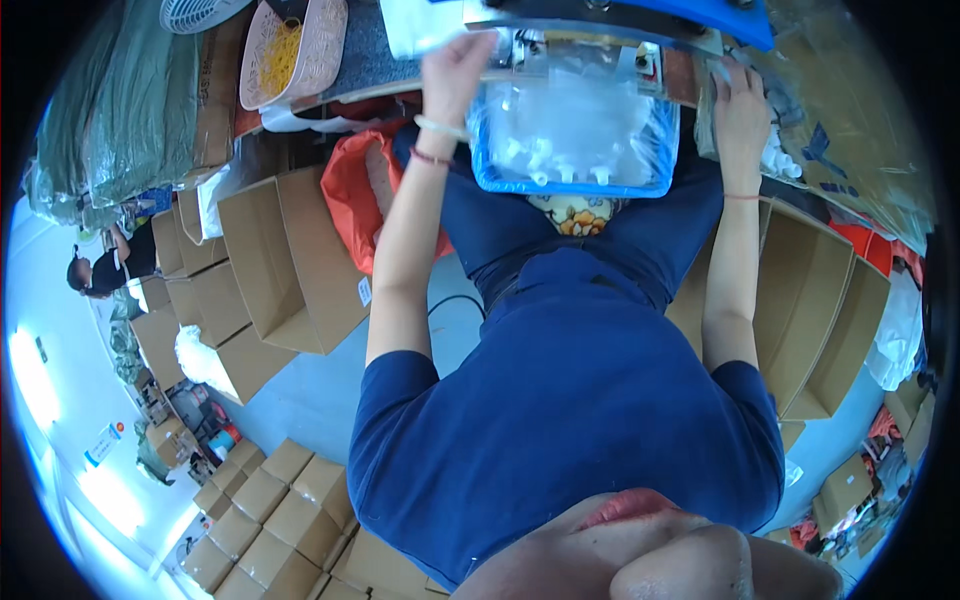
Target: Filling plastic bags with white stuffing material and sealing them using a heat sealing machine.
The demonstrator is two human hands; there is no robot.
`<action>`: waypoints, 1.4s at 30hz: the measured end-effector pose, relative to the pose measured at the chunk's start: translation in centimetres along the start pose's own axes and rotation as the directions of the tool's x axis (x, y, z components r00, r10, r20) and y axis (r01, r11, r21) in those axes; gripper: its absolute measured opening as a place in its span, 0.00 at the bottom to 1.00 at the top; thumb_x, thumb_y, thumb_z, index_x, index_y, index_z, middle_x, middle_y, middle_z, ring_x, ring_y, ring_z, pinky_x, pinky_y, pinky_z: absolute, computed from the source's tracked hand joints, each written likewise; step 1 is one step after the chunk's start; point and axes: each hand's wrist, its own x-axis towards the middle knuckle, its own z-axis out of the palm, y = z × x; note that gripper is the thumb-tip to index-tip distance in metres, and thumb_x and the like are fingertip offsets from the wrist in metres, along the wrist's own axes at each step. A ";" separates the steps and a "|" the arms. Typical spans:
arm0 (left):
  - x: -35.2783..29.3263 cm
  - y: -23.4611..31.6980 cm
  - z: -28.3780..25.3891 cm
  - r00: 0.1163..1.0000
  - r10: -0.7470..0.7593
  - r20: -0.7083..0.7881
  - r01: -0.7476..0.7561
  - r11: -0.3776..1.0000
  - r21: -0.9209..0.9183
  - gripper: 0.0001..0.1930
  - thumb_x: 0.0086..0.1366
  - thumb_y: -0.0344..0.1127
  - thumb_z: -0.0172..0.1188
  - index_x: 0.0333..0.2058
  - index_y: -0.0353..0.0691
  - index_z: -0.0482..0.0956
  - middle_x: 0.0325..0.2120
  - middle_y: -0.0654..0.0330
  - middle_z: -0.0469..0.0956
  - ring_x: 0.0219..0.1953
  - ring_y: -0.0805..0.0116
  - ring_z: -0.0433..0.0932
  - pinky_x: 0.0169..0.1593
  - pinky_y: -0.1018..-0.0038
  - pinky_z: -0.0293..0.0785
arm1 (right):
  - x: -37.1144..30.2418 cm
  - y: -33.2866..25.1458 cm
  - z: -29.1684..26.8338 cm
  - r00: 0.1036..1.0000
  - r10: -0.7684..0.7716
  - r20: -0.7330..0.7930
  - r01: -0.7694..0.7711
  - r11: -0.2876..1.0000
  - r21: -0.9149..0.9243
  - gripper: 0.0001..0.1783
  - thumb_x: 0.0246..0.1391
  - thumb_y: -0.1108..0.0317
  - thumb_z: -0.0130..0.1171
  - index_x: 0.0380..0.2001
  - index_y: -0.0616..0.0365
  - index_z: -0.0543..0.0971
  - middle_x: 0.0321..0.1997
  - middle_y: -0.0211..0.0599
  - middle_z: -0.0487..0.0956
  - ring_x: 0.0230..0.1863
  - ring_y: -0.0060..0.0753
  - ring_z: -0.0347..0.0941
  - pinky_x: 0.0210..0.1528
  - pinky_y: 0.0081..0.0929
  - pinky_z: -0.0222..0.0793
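Note:
My left hand (455,80) is raised to the front edge of a blue-topped machine (600,22), its fingers drawn together. Whatever it may pinch there is too blurred to make out. On the right, my right hand (741,110) reaches over the table's edge beside a stack of clear plastic (706,120). Its fingers are bent, and anything they grip is hidden. Between my arms, over my lap, is a blue plastic basket (572,189) with clear plastic pouches (580,115) in it, white spouts pointing toward me.
A pale basket (335,50) of yellow bands stands on the table at left. An orange-red bag (350,200) hangs below. Open cardboard boxes (290,260) flank me on both sides, stacked cartons (290,500) lie behind, and white spouted pieces (780,160) sit at right. Another person (115,262) is far left.

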 end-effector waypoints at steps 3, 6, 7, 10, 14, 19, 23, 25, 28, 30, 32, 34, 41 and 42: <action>1.3 -3.9 -2.8 0.926 0.326 0.192 -0.372 0.687 0.624 0.23 0.60 0.39 0.64 0.54 0.39 0.75 0.57 0.54 0.72 0.56 0.54 0.74 0.57 0.63 0.68 | 1.0 -0.9 -1.1 0.990 0.138 0.010 -0.129 0.891 0.435 0.15 0.60 0.63 0.59 0.50 0.50 0.80 0.48 0.42 0.78 0.45 0.41 0.77 0.48 0.31 0.72; -1.7 -6.4 -3.1 0.717 0.680 0.153 -0.520 0.375 0.768 0.15 0.58 0.35 0.64 0.45 0.43 0.81 0.48 0.59 0.80 0.51 0.61 0.78 0.53 0.63 0.71 | -0.2 0.0 -3.4 0.994 0.106 -0.026 -0.082 0.884 0.461 0.15 0.62 0.63 0.58 0.50 0.49 0.80 0.48 0.42 0.80 0.49 0.37 0.77 0.53 0.28 0.70; -1.7 -7.0 -4.0 0.768 0.636 0.079 -0.477 0.486 0.732 0.12 0.58 0.34 0.64 0.41 0.42 0.83 0.42 0.59 0.82 0.48 0.61 0.79 0.51 0.64 0.72 | -0.4 -0.4 -4.5 0.986 0.163 0.044 -0.159 0.808 0.568 0.14 0.62 0.64 0.57 0.50 0.50 0.81 0.50 0.40 0.80 0.51 0.32 0.77 0.55 0.26 0.69; -4.1 -2.9 -4.3 0.896 0.441 -0.049 -0.319 0.717 0.620 0.08 0.59 0.30 0.63 0.37 0.39 0.86 0.33 0.57 0.85 0.36 0.64 0.83 0.43 0.73 0.77 | -2.3 -4.8 -8.5 0.942 0.162 0.293 -0.326 0.636 0.700 0.13 0.62 0.64 0.58 0.48 0.52 0.82 0.50 0.33 0.81 0.49 0.25 0.77 0.52 0.23 0.69; -6.4 1.5 -2.1 0.990 0.137 0.017 -0.138 0.987 0.086 0.11 0.58 0.31 0.70 0.38 0.34 0.85 0.31 0.64 0.84 0.35 0.81 0.78 0.41 0.82 0.74 | -4.0 -11.0 -8.8 0.896 -0.087 0.436 -0.354 0.454 0.818 0.13 0.55 0.71 0.65 0.44 0.58 0.82 0.45 0.35 0.83 0.47 0.26 0.77 0.50 0.22 0.70; -8.1 4.6 -0.8 0.982 0.077 0.174 -0.070 0.997 -0.045 0.10 0.58 0.29 0.69 0.39 0.32 0.85 0.30 0.64 0.83 0.32 0.82 0.77 0.39 0.85 0.74 | 0.1 -12.8 -12.2 0.970 -0.241 -0.001 0.110 0.437 0.892 0.14 0.53 0.72 0.65 0.44 0.60 0.82 0.45 0.37 0.82 0.47 0.32 0.78 0.51 0.26 0.71; -7.8 6.0 0.0 0.942 0.050 0.333 -0.057 0.998 0.011 0.12 0.60 0.35 0.68 0.38 0.33 0.85 0.32 0.58 0.85 0.35 0.78 0.80 0.40 0.81 0.76 | 1.1 -11.1 -11.8 0.892 -0.423 0.161 0.113 0.552 0.826 0.12 0.56 0.69 0.62 0.43 0.60 0.81 0.44 0.40 0.82 0.47 0.39 0.77 0.50 0.29 0.71; -7.8 4.7 0.1 0.885 0.011 0.465 0.052 0.991 -0.122 0.12 0.62 0.34 0.67 0.40 0.32 0.85 0.32 0.58 0.85 0.35 0.76 0.81 0.40 0.81 0.76 | 2.0 -10.3 -11.8 0.805 -0.541 0.243 0.151 0.582 0.799 0.15 0.58 0.64 0.59 0.44 0.62 0.80 0.44 0.43 0.81 0.47 0.43 0.77 0.49 0.32 0.70; -6.9 3.8 1.2 0.745 -0.032 0.666 0.248 0.941 -0.231 0.12 0.64 0.33 0.63 0.42 0.30 0.83 0.34 0.55 0.84 0.36 0.70 0.83 0.41 0.77 0.79 | 1.7 -10.0 -9.4 0.693 -0.570 0.441 0.024 0.630 0.777 0.17 0.58 0.62 0.59 0.47 0.59 0.79 0.46 0.44 0.81 0.49 0.44 0.77 0.50 0.32 0.70; -6.4 2.1 2.6 0.669 -0.197 0.716 0.544 0.786 -0.293 0.11 0.65 0.31 0.63 0.43 0.30 0.82 0.34 0.54 0.84 0.36 0.68 0.84 0.42 0.75 0.79 | 1.5 -9.4 -7.0 0.779 -0.434 0.453 -0.076 0.651 0.755 0.17 0.59 0.61 0.58 0.49 0.58 0.78 0.46 0.44 0.81 0.49 0.45 0.77 0.50 0.31 0.70; -4.8 0.3 3.8 0.730 -0.144 0.668 0.563 0.680 -0.469 0.13 0.67 0.32 0.59 0.44 0.28 0.80 0.37 0.53 0.83 0.43 0.63 0.83 0.46 0.71 0.80 | 1.7 -8.5 -6.8 0.880 -0.216 0.424 -0.124 0.755 0.644 0.17 0.62 0.59 0.54 0.51 0.54 0.77 0.45 0.43 0.82 0.46 0.49 0.77 0.49 0.33 0.72; -3.0 0.9 5.2 0.761 -0.118 0.638 0.604 0.489 -0.630 0.13 0.66 0.29 0.59 0.43 0.23 0.78 0.41 0.49 0.81 0.45 0.58 0.81 0.48 0.71 0.80 | 1.5 -5.3 -8.0 0.941 -0.338 -0.023 0.330 0.896 0.297 0.16 0.63 0.59 0.53 0.49 0.53 0.78 0.41 0.45 0.82 0.42 0.51 0.78 0.46 0.38 0.73; -2.4 0.4 4.7 0.804 -0.220 0.552 0.446 0.838 -0.315 0.19 0.65 0.36 0.62 0.50 0.28 0.77 0.44 0.55 0.81 0.44 0.66 0.81 0.50 0.70 0.79 | -2.4 0.9 -2.9 0.950 0.055 0.307 -0.051 0.998 -0.020 0.13 0.62 0.64 0.51 0.49 0.50 0.78 0.43 0.49 0.79 0.45 0.55 0.76 0.44 0.46 0.72; -2.0 -0.5 3.2 0.867 -0.141 0.477 0.277 0.933 -0.229 0.21 0.64 0.40 0.65 0.49 0.30 0.79 0.38 0.56 0.84 0.38 0.70 0.82 0.45 0.73 0.79 | -1.9 0.7 -2.8 0.949 0.055 0.311 -0.054 0.998 -0.013 0.13 0.62 0.64 0.51 0.49 0.50 0.78 0.43 0.49 0.79 0.45 0.55 0.76 0.44 0.46 0.72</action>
